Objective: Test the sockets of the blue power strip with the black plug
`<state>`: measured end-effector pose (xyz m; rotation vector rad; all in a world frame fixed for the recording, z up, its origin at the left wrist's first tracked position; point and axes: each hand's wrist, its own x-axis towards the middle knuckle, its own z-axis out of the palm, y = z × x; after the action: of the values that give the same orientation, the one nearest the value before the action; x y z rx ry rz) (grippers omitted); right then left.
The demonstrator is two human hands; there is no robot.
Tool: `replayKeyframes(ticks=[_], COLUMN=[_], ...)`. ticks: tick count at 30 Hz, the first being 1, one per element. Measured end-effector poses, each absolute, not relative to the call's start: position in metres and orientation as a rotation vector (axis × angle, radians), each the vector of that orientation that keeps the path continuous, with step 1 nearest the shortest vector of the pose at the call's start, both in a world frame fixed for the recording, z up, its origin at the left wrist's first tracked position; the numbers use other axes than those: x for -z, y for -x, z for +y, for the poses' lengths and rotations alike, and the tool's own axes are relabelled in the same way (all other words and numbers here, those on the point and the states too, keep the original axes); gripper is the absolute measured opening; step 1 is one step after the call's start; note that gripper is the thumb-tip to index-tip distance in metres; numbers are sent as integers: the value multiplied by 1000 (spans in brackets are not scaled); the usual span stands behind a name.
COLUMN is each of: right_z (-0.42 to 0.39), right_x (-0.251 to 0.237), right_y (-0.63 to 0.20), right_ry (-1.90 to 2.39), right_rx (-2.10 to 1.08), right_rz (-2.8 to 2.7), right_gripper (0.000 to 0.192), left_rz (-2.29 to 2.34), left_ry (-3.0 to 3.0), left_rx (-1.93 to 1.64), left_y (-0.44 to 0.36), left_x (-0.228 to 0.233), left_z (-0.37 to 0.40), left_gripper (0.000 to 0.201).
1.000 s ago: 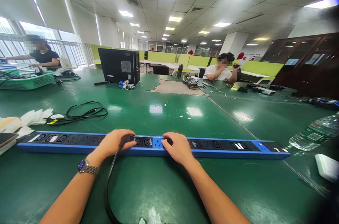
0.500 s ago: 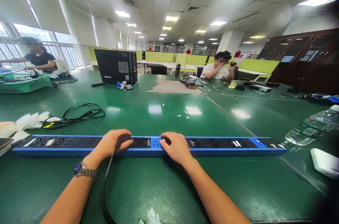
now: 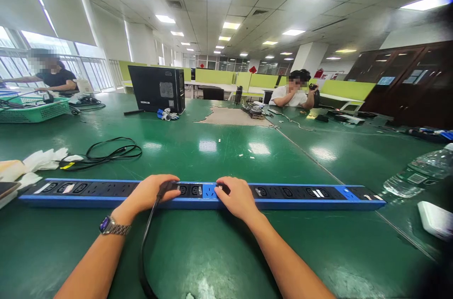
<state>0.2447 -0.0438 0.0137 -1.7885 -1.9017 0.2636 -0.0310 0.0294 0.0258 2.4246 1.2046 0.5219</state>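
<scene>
A long blue-framed power strip (image 3: 300, 203) with black and blue socket sections lies across the green table in front of me. My left hand (image 3: 150, 193) is closed around the plug end of a black power cord (image 3: 144, 247), at the strip's left-middle sockets. The plug is mostly covered by my fingers, so I cannot tell how far it sits in a socket. From there the cord hangs down toward the table's near edge. Just right of the blue middle socket, my right hand (image 3: 238, 199) grips the strip, thumb on the near side and fingers over the top.
A coiled black cable (image 3: 115, 153) and crumpled tissues (image 3: 44, 160) lie to the left. At the right are a water bottle (image 3: 417, 174) and a white object (image 3: 435, 219). Farther back stand a black computer case (image 3: 155, 89) and a green basket (image 3: 38, 110). Two people sit beyond.
The view has shifted very slightly. Both hands stay in the same places on the strip, with no visible change in grip.
</scene>
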Motion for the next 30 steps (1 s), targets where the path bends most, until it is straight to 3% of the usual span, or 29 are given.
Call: replayKeyframes(ticks=[30], right_z=[-44], right_x=[-13], right_y=[-245], right_ry=[1785], right_rx=[-262], right_rz=[-1898], right_gripper=[24], left_rz=[1264], left_ry=[-2415], left_rx=[-503], left_y=[30], left_x=[-23], left_z=[28], left_gripper=[52])
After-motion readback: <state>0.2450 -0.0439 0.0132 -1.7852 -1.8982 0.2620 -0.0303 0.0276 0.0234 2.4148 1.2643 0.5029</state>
